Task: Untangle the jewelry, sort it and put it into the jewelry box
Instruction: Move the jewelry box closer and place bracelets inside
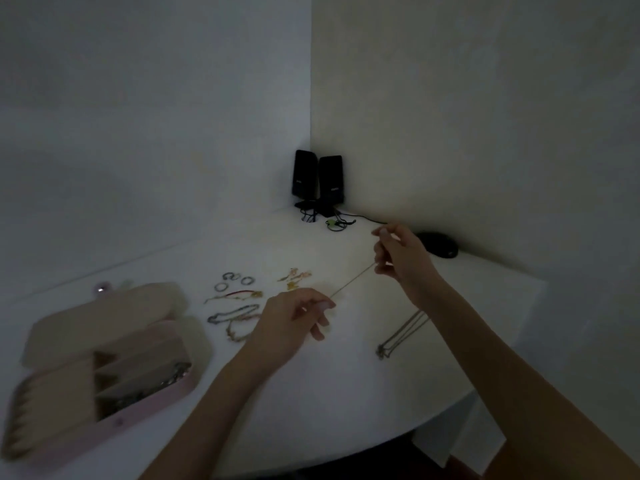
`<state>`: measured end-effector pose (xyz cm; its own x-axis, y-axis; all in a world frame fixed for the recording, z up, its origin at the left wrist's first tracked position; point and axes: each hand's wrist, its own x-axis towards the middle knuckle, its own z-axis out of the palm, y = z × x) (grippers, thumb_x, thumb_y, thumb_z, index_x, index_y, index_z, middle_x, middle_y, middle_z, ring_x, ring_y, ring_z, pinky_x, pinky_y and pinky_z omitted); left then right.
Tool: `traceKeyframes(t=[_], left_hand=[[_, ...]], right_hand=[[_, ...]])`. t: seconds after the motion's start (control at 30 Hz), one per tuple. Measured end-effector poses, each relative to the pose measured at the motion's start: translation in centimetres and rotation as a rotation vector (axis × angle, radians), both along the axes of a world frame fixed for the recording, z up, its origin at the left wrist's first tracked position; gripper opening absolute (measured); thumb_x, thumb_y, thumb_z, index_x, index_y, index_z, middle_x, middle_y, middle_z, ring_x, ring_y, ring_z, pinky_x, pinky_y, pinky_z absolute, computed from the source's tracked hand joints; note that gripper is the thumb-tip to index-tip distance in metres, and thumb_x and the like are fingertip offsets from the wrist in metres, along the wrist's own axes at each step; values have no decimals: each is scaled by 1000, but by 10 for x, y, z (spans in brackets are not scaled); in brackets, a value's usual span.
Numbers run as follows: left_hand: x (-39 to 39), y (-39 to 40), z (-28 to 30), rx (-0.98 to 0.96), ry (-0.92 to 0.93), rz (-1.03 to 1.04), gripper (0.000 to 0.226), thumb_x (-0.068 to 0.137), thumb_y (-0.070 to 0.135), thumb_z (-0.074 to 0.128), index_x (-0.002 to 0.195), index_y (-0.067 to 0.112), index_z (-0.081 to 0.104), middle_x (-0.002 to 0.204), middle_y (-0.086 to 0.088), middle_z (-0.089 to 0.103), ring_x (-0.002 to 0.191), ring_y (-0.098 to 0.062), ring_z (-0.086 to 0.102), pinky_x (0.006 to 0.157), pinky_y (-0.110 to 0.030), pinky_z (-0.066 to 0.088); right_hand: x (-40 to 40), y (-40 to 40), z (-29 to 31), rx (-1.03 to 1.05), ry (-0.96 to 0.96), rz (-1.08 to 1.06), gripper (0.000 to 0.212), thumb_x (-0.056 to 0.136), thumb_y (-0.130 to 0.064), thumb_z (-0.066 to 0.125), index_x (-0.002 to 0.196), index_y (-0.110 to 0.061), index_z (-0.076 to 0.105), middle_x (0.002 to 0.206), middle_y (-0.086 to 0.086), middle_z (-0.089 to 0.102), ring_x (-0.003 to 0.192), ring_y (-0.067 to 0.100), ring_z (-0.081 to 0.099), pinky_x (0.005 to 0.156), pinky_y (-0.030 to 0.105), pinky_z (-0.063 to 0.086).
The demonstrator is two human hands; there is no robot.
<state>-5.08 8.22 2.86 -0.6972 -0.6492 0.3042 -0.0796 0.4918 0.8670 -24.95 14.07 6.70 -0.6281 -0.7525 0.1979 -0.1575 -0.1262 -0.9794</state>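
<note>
A thin chain pulled taut between two hands above the tabletop.

Head view: the left hand (294,315) pinches one end of the chain (353,280) in a narrow grip, and the right hand (398,252), raised higher, pinches the other, with more chain (401,336) hanging from it down to the white tabletop (346,393). The jewelry box (104,368) lies open at the left, some pieces already in one compartment; rings (235,280), bracelets (235,315) and small gold pieces (294,277) lie sorted between box and hands. I judge the risks to be pulling too hard and snapping the fine links or tightening a knot, and the hanging part snagging the loose pieces. The dim, blurred frame makes knots hard to spot. The two black speakers (317,178) carry small logos, too small to read; no other writing shows.
</note>
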Motion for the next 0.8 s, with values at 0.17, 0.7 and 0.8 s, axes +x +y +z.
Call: traceKeyframes(t=[0.17,0.7,0.8], left_hand=[[70,-10,9,-83,-91,148,24,88,6,60,77,26,67,67,7,70,57,-13,68,63,-24,53],[207,-19,4,-257,-335,474,25,79,19,72,73,43,73,57,37,57,67,15,57,62,-6,37],[210,-20,-1,-315,-350,438,16,79,14,71,77,29,77,63,31,60,70,13,57,62,-5,35]], right_hand=[[46,-16,-3,-50,-83,117,17,101,-16,41,95,-11,56,66,2,51,55,11,51,56,26,52],[195,-93,23,-253,-100,593,15,99,-8,44,92,-5,57,66,6,46,56,10,51,62,25,53],[207,-91,21,-237,-81,654,16,98,-7,45,91,-6,59,63,6,47,56,11,51,62,27,54]])
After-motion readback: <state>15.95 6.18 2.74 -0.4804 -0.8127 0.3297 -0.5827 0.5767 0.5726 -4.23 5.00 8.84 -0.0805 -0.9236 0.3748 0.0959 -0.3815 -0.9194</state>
